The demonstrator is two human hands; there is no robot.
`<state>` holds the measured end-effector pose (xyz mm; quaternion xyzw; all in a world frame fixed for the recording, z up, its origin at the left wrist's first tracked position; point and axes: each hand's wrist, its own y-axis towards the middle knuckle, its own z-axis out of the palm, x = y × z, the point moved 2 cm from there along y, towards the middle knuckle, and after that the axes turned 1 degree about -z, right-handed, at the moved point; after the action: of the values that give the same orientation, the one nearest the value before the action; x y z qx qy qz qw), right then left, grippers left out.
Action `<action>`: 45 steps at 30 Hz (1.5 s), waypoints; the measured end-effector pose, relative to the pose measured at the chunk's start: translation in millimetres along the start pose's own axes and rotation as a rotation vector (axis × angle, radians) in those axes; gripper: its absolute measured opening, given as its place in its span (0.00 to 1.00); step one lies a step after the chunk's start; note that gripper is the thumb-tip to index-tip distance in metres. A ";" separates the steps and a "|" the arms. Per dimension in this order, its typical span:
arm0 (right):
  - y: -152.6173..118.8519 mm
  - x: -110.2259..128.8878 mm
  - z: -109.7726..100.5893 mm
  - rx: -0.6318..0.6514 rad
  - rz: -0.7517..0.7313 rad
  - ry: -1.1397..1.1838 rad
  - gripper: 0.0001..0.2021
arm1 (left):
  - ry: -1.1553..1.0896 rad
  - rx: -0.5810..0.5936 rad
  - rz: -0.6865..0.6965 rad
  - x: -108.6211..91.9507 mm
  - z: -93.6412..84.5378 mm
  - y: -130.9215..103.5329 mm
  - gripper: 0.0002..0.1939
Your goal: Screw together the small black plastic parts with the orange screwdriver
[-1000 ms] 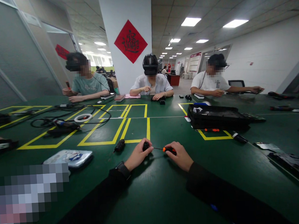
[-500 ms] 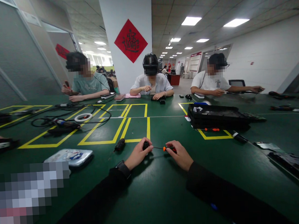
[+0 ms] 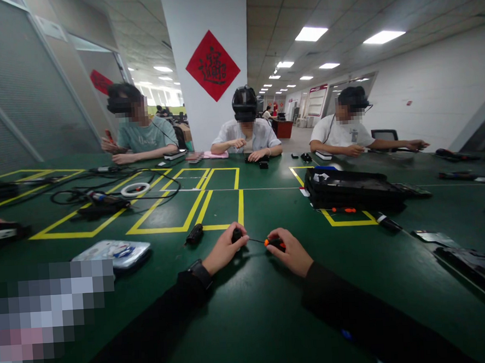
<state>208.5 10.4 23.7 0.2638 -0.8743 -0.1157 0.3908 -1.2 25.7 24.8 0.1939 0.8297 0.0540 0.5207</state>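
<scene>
Just above the green table (image 3: pixel 259 323), my left hand (image 3: pixel 224 251) is closed around a small dark rounded part (image 3: pixel 237 235). My right hand (image 3: pixel 291 251) grips a screwdriver (image 3: pixel 276 244) by its black and orange handle. Its thin shaft points left, and the tip reaches the dark part; whether it sits in a screw is too small to tell. A short black tool or part (image 3: pixel 194 235) lies on the table left of my left hand.
A black open case (image 3: pixel 353 188) stands at the right, with another orange-handled screwdriver (image 3: pixel 344 210) before it. Cables (image 3: pixel 99 198) and a patterned case (image 3: pixel 113 255) lie left. Open electronics (image 3: pixel 478 268) are at far right. Several people sit across the table.
My right hand's fingers have shifted slightly and the screwdriver handle looks turned a little. My left hand holds the dark part in nearly the same place.
</scene>
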 end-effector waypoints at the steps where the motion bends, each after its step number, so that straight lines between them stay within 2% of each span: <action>1: 0.2 -0.3 0.1 0.006 0.005 -0.004 0.09 | 0.000 -0.001 0.002 0.4 0.1 0.1 0.10; 6: 2.3 -0.7 0.2 0.044 -0.031 -0.034 0.08 | -0.005 -0.007 0.011 2.2 0.6 1.0 0.09; 11: 2.0 0.3 -0.8 0.008 -0.060 -0.015 0.05 | -0.011 -0.006 -0.003 2.4 0.4 0.7 0.10; 17: -0.1 1.5 -0.4 -0.022 -0.034 0.016 0.09 | -0.010 -0.003 0.005 0.9 0.7 0.6 0.10; 26: 2.7 0.4 0.1 0.015 -0.061 -0.040 0.03 | -0.015 -0.005 -0.006 0.4 -0.2 0.6 0.09; 31: 0.8 2.1 0.8 0.009 -0.043 -0.005 0.08 | -0.009 -0.005 -0.008 -1.8 -0.5 0.2 0.10; 35: 1.7 2.0 0.8 0.020 -0.023 -0.034 0.05 | -0.003 -0.014 -0.008 -1.8 -0.5 -0.5 0.10; 39: 2.6 2.1 -0.2 0.043 -0.054 -0.045 0.08 | 0.001 -0.014 -0.008 -2.2 -0.7 -0.9 0.10; 42: 1.5 1.4 -0.5 0.024 -0.060 -0.008 0.04 | -0.010 -0.009 -0.015 -2.4 -0.8 -0.8 0.10; 45: 0.8 -0.4 0.5 0.011 -0.025 0.008 0.07 | -0.011 -0.003 0.002 -2.6 -0.7 -0.8 0.10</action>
<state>208.0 11.3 23.4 0.2772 -0.8700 -0.1145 0.3913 -1.1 24.1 27.1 0.1942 0.8265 0.0544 0.5255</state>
